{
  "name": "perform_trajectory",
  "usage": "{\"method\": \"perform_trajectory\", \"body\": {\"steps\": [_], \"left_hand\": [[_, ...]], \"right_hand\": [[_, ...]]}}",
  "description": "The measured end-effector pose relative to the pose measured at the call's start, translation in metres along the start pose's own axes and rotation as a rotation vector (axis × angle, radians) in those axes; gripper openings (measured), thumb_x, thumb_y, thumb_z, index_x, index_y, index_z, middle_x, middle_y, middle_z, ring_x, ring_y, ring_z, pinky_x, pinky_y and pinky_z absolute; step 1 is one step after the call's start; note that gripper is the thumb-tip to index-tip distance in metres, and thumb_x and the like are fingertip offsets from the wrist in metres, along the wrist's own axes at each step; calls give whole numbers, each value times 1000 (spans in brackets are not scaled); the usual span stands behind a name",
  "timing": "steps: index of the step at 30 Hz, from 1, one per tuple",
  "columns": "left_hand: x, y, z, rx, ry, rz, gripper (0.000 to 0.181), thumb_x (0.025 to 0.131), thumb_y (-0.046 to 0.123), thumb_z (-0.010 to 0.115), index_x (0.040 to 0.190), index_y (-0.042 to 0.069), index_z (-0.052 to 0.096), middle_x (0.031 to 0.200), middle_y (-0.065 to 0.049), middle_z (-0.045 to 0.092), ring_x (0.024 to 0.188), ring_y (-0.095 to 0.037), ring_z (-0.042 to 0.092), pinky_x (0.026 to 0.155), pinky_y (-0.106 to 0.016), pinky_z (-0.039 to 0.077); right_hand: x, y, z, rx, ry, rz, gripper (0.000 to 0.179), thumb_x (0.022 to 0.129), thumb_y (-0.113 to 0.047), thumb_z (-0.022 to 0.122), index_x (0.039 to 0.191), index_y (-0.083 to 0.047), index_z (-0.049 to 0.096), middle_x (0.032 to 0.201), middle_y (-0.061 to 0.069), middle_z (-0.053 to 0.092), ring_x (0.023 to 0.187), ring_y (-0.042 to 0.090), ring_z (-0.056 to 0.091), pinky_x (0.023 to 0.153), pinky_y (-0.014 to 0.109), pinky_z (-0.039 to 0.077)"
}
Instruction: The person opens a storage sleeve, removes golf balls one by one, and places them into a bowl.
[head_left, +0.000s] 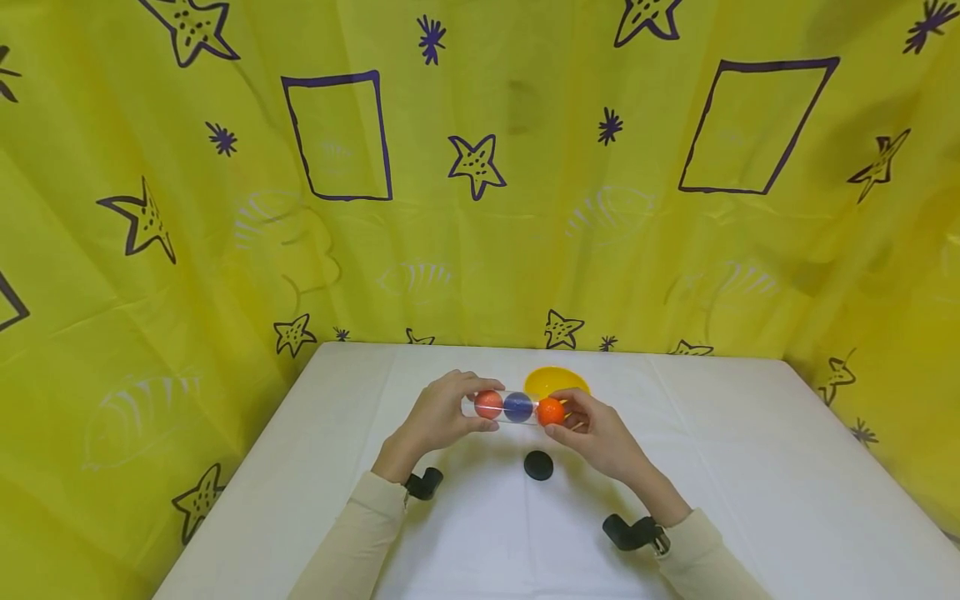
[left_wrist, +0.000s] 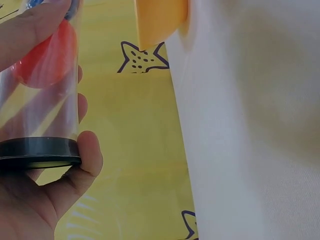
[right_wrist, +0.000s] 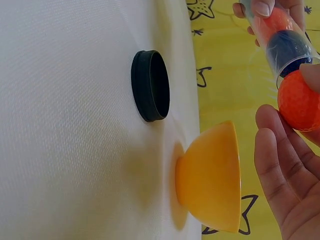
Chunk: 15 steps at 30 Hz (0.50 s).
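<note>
Clear tube (left_wrist: 44, 111), held in the curled fingers of the left hand (head_left: 442, 410); red ball (head_left: 488, 405) and dark blue ball (head_left: 518, 407) inside. Orange ball (head_left: 551, 412), pinched in the right hand's (head_left: 600, 429) fingers at the tube's mouth; contact is hard to tell. Black cap (head_left: 538, 466), below the fingers; yellow bowl (head_left: 551, 381), beyond the right fingers.

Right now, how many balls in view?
3: red ball and blue ball inside the clear tube, orange ball in the right hand at the tube's open end. The yellow bowl's inside is partly hidden.
</note>
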<state>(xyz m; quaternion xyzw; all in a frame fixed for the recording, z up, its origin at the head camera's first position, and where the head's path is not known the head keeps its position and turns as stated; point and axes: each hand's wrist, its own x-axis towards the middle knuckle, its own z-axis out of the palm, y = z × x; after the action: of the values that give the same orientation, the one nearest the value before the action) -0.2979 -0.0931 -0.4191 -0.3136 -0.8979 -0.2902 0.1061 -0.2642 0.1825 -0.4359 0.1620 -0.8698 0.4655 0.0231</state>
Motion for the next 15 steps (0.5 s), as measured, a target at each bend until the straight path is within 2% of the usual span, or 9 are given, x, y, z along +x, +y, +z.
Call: {"method": "perform_trajectory", "body": {"steps": [5,9,15], "left_hand": [[-1,-1,-2,19,0,-4,51,79,32,89,126,26,72,104,6,71,95,-18,58,81,-30,46],[-1,-3,-2,18,-3,0,51,79,32,89,126,26,72,104,5,71,96,-21,60,81,-30,45],[-2,-5,-3,15,7,11,51,79,32,89,126,25,72,104,5,71,97,-24,62,80,-29,45]], "right_hand": [[1,2,1,-18,38,-5,42,90,-22,80,126,-9,63,107,8,71,89,18,64,74,24,55],[1,5,0,-38,46,2,41,90,-23,80,126,-11,63,110,7,72,89,17,65,76,24,55],[2,10,-8,-68,95,-29,39,88,-19,81,124,-12,65,108,9,73,86,17,66,73,23,56]]}}
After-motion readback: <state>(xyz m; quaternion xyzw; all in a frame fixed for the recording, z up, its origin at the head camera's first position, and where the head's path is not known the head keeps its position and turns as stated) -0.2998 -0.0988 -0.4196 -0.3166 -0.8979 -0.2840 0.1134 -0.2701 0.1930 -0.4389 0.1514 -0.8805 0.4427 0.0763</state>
